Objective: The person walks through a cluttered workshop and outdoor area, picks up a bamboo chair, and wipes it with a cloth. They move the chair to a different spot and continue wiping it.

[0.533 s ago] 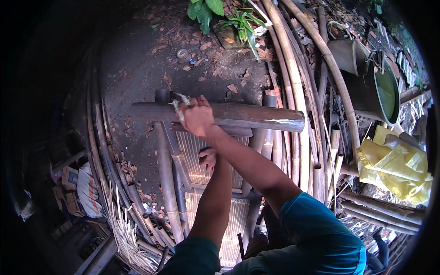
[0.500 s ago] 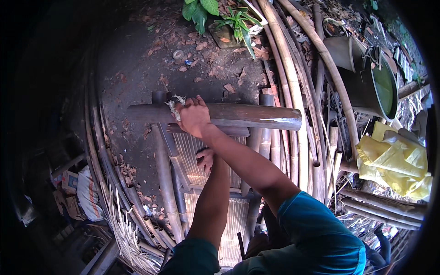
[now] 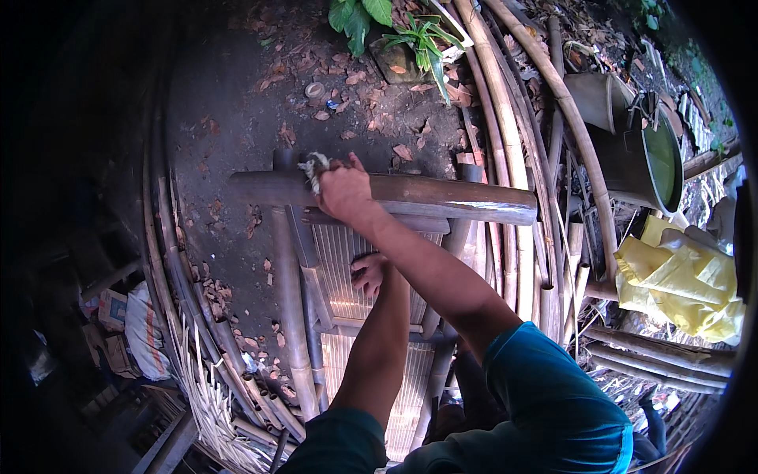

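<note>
Nearest me are the teal sleeves (image 3: pixel 553 403), plain cloth, with the bare forearms running up from them. The left hand (image 3: pixel 369 275) is at the slatted panel (image 3: pixel 339 237), its fingers bent; a dark patch sits by them, and I can't tell whether they grip anything. Over that wrist crosses the right forearm, and the right hand (image 3: pixel 345 192) has its fingers folded round a pale, frayed wad (image 3: pixel 313 170), pressed to the dark bamboo piece (image 3: pixel 454 199). That piece lies crosswise over the top of the bamboo frame (image 3: pixel 293 316), brown and rounded, glossy white along its right end, its left end dim and blurred. Off left I make out a carton (image 3: pixel 114 308) with printed patches too small to read, beside a white sack (image 3: pixel 147 328) striped orange. To the right is a crumpled yellow sheet (image 3: pixel 671 276); beyond it a tipped bucket (image 3: pixel 663 162), and farthest ahead a broad-leaved plant (image 3: pixel 359 17)
</note>
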`<action>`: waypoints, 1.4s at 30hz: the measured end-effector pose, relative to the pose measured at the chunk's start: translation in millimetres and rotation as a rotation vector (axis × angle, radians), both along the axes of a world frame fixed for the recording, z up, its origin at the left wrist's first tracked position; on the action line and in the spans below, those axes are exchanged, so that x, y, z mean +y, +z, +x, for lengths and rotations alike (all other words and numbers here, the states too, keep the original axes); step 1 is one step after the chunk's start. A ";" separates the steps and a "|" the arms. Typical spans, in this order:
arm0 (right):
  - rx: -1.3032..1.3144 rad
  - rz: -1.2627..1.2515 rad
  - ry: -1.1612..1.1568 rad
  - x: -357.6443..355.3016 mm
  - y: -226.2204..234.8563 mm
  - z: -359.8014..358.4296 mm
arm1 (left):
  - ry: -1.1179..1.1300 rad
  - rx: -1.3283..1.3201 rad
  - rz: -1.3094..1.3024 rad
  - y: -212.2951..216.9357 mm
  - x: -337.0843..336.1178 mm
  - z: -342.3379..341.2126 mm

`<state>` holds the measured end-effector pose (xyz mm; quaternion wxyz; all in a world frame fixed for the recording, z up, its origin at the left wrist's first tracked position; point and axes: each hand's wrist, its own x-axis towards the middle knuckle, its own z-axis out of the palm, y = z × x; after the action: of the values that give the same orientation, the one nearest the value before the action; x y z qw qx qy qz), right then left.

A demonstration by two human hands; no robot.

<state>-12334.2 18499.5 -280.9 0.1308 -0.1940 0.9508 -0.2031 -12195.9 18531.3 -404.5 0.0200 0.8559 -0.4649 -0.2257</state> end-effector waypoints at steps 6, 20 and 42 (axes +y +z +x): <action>0.449 0.150 -0.312 158.3 -7.1 89.7 | 0.144 -0.014 -0.070 -38.2 -41.9 22.8; 0.129 -0.116 -0.094 -73.0 -2.6 17.0 | 0.272 0.044 -0.169 -19.5 -21.8 15.4; -0.232 -0.133 0.006 -227.9 8.3 -58.5 | 0.505 0.155 -0.237 -35.9 -18.9 16.3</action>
<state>-12392.6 18271.6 -272.6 0.2273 -0.1803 0.9131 -0.2864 -12179.6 18512.4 -440.5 0.2107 0.9165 -0.2573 -0.2223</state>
